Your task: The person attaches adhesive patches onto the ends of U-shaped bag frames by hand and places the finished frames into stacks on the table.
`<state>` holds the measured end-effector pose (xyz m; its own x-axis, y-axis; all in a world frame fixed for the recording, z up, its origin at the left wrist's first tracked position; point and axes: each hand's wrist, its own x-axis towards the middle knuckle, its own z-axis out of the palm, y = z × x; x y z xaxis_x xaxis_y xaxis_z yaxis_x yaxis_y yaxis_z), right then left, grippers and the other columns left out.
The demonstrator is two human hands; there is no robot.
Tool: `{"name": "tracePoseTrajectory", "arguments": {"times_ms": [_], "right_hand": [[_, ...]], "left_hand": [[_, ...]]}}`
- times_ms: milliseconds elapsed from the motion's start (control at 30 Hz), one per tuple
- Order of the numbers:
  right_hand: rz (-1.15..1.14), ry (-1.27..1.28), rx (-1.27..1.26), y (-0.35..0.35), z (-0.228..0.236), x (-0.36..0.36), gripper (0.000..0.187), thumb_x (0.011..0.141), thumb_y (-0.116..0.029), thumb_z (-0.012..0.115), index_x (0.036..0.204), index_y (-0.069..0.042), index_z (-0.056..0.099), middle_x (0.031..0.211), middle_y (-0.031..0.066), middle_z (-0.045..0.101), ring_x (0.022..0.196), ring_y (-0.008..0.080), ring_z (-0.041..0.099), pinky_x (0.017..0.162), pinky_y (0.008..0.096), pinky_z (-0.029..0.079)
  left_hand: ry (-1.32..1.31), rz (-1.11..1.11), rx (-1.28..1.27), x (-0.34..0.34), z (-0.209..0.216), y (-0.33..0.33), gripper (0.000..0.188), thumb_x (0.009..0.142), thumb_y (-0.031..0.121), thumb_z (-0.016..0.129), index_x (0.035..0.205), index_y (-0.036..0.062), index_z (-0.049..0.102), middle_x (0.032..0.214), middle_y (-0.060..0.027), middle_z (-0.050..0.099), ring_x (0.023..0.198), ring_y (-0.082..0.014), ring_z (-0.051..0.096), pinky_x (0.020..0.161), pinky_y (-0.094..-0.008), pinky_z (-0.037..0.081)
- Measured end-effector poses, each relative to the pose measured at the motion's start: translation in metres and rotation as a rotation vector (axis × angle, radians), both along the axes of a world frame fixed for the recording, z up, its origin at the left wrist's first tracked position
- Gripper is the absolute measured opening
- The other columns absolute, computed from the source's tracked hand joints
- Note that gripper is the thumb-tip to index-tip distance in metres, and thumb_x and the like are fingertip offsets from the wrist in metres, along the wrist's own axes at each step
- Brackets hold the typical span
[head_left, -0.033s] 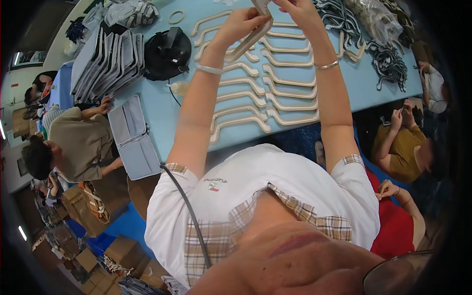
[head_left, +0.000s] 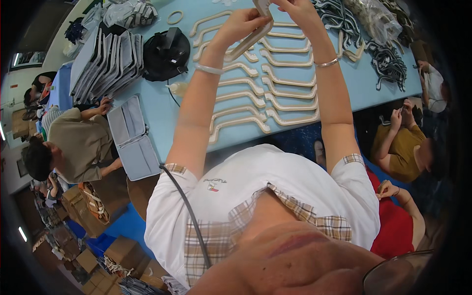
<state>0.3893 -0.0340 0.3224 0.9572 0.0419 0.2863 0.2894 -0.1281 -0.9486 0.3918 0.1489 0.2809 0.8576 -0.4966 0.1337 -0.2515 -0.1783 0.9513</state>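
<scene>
My left hand [head_left: 241, 25] is closed round a bent beige strip [head_left: 251, 41], shaped like a bag handle with a white lining, held tilted above the table. Beside the strip's upper end is my right hand [head_left: 298, 14], its thumb and fingers pinched together. The frame's top edge cuts off that spot, so what the pinch holds cannot be made out. Under my arms, similar beige strips lie in two columns, a left column [head_left: 241, 123] and a right column [head_left: 293, 121], with their bent ends facing each other.
On the blue table [head_left: 160, 110] are a black bag [head_left: 167, 54], a stack of grey panels [head_left: 109, 61], a tape ring [head_left: 175, 17], a small bottle [head_left: 178, 88] and dark strip bundles [head_left: 388, 64]. Left, a person [head_left: 81, 142] sits near a grey case [head_left: 132, 140]; others sit right.
</scene>
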Motion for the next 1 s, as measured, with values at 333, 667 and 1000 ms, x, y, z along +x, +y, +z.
{"name": "tracePoseTrajectory", "arguments": {"times_ms": [333, 667, 1000], "right_hand": [[0.085, 0.061, -0.225, -0.024, 0.002, 0.028, 0.015, 0.082, -0.011, 0.066, 0.087, 0.003, 0.067, 0.079, 0.0059, 0.067, 0.073, 0.0122, 0.06, 0.068, 0.0261, 0.048], [-0.063, -0.142, -0.205, -0.051, 0.026, 0.053, 0.011, 0.083, -0.011, 0.065, 0.083, 0.0, 0.068, 0.073, 0.0024, 0.065, 0.065, 0.0092, 0.057, 0.061, 0.024, 0.046], [-0.198, 0.032, -0.216, -0.085, -0.015, 0.101, 0.017, 0.086, -0.017, 0.065, 0.087, -0.001, 0.069, 0.072, 0.0, 0.063, 0.062, 0.0067, 0.053, 0.055, 0.0212, 0.042]], "left_hand": [[-0.132, 0.116, -0.139, 0.03, -0.028, -0.005, 0.031, 0.093, 0.029, 0.059, 0.111, 0.004, 0.063, 0.093, -0.0042, 0.066, 0.085, -0.0091, 0.06, 0.073, -0.024, 0.048], [0.369, 0.578, -0.334, 0.049, -0.097, 0.018, 0.034, 0.096, 0.035, 0.052, 0.104, 0.0022, 0.056, 0.09, -0.007, 0.065, 0.078, -0.0119, 0.062, 0.061, -0.0217, 0.048], [0.67, 0.446, -0.866, 0.102, -0.163, -0.043, 0.035, 0.095, 0.031, 0.053, 0.11, 0.0008, 0.046, 0.098, -0.0111, 0.058, 0.078, -0.0201, 0.064, 0.056, -0.0246, 0.053]]}}
